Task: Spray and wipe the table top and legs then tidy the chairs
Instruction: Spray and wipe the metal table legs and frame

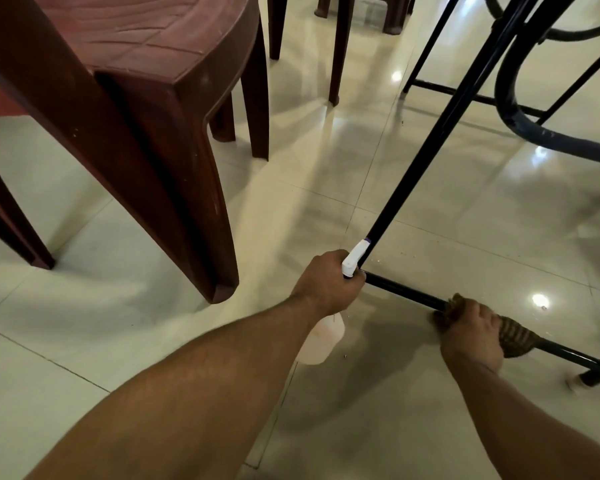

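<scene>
I look down under the table at its black metal frame. My left hand (329, 282) grips a white spray bottle (321, 342) by the neck, its nozzle beside the slanted black table leg (440, 123). My right hand (471, 336) holds a brown striped cloth (516, 336) wrapped around the low black crossbar (402, 291) near the floor. The bottle's clear body hangs below my left hand, partly hidden by my wrist.
A brown plastic chair (146, 84) stands close on the left, its front leg near my left hand. More brown chair legs (338, 46) stand at the back. A dark curved metal tube (534, 126) sits at the right. The floor is glossy cream tile (465, 209).
</scene>
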`<state>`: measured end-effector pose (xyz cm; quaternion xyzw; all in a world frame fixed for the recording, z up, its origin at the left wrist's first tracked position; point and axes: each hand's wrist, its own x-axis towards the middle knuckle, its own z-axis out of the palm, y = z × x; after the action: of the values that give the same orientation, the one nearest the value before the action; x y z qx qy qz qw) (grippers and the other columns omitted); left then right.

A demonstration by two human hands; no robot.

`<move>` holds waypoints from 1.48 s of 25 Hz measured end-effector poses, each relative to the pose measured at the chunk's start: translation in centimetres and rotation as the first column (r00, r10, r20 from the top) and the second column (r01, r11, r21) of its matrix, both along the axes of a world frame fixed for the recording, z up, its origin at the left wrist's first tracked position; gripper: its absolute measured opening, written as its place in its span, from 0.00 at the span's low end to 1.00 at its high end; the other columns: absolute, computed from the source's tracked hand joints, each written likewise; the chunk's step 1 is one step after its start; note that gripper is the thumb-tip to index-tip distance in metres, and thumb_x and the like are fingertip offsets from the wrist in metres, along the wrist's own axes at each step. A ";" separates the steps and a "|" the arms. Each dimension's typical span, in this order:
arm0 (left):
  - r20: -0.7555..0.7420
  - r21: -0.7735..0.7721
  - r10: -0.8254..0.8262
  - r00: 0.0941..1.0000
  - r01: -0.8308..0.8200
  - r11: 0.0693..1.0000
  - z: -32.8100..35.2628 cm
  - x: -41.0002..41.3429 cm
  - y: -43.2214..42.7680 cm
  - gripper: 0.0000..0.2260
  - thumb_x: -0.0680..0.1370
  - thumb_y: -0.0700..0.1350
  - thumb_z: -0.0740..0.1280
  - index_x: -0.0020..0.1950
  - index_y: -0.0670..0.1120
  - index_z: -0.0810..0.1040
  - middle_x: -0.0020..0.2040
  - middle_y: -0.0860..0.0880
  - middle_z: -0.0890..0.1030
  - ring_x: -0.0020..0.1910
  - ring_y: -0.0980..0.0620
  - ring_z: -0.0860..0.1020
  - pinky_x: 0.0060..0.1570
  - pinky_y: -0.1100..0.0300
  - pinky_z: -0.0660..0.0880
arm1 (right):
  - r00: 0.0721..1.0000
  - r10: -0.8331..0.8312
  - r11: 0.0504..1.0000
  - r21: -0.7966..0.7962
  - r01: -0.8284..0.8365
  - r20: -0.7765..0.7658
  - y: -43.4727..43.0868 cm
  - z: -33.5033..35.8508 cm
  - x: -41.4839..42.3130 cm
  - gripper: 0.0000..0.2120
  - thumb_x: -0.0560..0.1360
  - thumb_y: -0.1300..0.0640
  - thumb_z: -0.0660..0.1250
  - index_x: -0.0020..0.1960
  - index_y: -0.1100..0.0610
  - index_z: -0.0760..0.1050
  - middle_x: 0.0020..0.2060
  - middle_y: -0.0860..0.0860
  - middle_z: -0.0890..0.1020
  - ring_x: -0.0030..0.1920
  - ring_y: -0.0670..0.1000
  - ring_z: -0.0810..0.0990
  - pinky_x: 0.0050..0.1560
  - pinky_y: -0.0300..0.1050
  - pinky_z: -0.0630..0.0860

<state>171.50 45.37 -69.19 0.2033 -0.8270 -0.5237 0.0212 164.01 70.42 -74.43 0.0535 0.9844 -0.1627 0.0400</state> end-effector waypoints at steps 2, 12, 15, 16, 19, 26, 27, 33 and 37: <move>-0.021 0.041 0.022 1.000 -0.021 0.999 0.1 -0.3 0.3 0.09 0.74 0.51 0.65 0.36 0.50 0.71 0.31 0.52 0.74 0.33 0.41 0.79 0.38 0.41 0.81 | 1.000 -0.001 1.000 0.006 0.001 0.000 -1.8 0.1 0.2 0.20 0.78 0.55 0.67 0.67 0.57 0.69 0.67 0.59 0.71 0.69 0.61 0.66 0.59 0.63 0.74; 0.024 -0.132 -0.093 0.995 0.095 0.987 0.8 -2.5 5.7 0.09 0.76 0.46 0.65 0.36 0.49 0.71 0.34 0.50 0.78 0.35 0.49 0.77 0.37 0.55 0.75 | 0.837 0.524 0.824 -0.155 -0.545 -0.154 -5.2 -1.5 -0.7 0.21 0.77 0.60 0.64 0.69 0.54 0.72 0.63 0.51 0.77 0.65 0.55 0.71 0.57 0.51 0.72; 0.048 -0.033 -0.059 0.997 0.061 0.998 1.0 -2.9 10.6 0.07 0.75 0.46 0.64 0.38 0.45 0.72 0.34 0.46 0.78 0.34 0.43 0.80 0.38 0.45 0.82 | 0.908 0.408 0.893 -0.164 -0.419 -0.098 3.9 -1.8 -2.6 0.23 0.73 0.66 0.66 0.66 0.54 0.75 0.62 0.54 0.78 0.64 0.59 0.72 0.61 0.54 0.72; 0.058 -0.012 -0.063 0.996 0.064 0.998 1.0 -3.1 12.4 0.08 0.75 0.45 0.64 0.37 0.47 0.71 0.33 0.47 0.76 0.33 0.44 0.78 0.39 0.45 0.82 | 0.929 0.362 0.919 -0.140 -0.370 -0.076 7.3 -1.7 -3.3 0.22 0.73 0.67 0.66 0.65 0.54 0.75 0.61 0.55 0.78 0.64 0.61 0.72 0.62 0.56 0.73; 0.060 0.044 -0.097 0.993 0.095 0.995 1.1 -4.0 17.1 0.08 0.75 0.45 0.64 0.37 0.46 0.70 0.32 0.50 0.73 0.31 0.47 0.72 0.38 0.43 0.81 | 0.993 0.114 0.990 -0.079 -0.116 -0.028 15.8 -1.3 -4.7 0.16 0.74 0.63 0.68 0.61 0.56 0.75 0.59 0.58 0.77 0.61 0.62 0.73 0.63 0.60 0.74; 0.072 -0.031 -0.195 0.978 0.198 0.980 0.8 -6.4 26.2 0.10 0.76 0.45 0.64 0.36 0.46 0.70 0.33 0.48 0.76 0.38 0.37 0.81 0.41 0.40 0.82 | 0.982 0.169 0.976 -0.123 -0.178 -0.084 20.1 0.0 -5.0 0.13 0.73 0.62 0.67 0.57 0.56 0.79 0.54 0.55 0.81 0.57 0.60 0.76 0.55 0.51 0.75; 0.078 -0.053 -0.208 0.975 0.212 0.976 0.7 -6.7 27.0 0.10 0.76 0.45 0.64 0.35 0.47 0.69 0.33 0.48 0.75 0.38 0.37 0.81 0.41 0.40 0.82 | 0.962 0.243 0.958 -0.126 -0.258 -0.128 21.5 0.3 -4.1 0.16 0.72 0.65 0.67 0.58 0.55 0.79 0.56 0.52 0.80 0.59 0.58 0.76 0.54 0.51 0.76; 0.095 -0.054 -0.287 0.953 0.293 0.955 0.0 -10.3 34.0 0.08 0.74 0.48 0.64 0.39 0.45 0.71 0.35 0.47 0.77 0.36 0.39 0.80 0.39 0.41 0.82 | 0.806 -0.589 0.559 -0.688 0.463 0.064 29.7 0.4 -3.7 0.12 0.74 0.68 0.63 0.50 0.54 0.79 0.50 0.51 0.81 0.55 0.55 0.80 0.54 0.46 0.74; 0.067 0.077 -0.261 0.963 0.255 0.964 -1.2 -10.8 38.0 0.08 0.75 0.46 0.66 0.36 0.49 0.71 0.31 0.52 0.75 0.29 0.47 0.77 0.33 0.51 0.79 | 0.764 -0.378 -0.152 -0.849 0.507 0.523 32.1 2.4 -9.0 0.06 0.81 0.58 0.62 0.49 0.54 0.78 0.41 0.53 0.79 0.39 0.53 0.79 0.39 0.48 0.78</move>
<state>160.69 83.35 -70.35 0.1143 -0.8283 -0.5417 -0.0857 155.00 102.52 -72.06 0.3504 0.5090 -0.7844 0.0534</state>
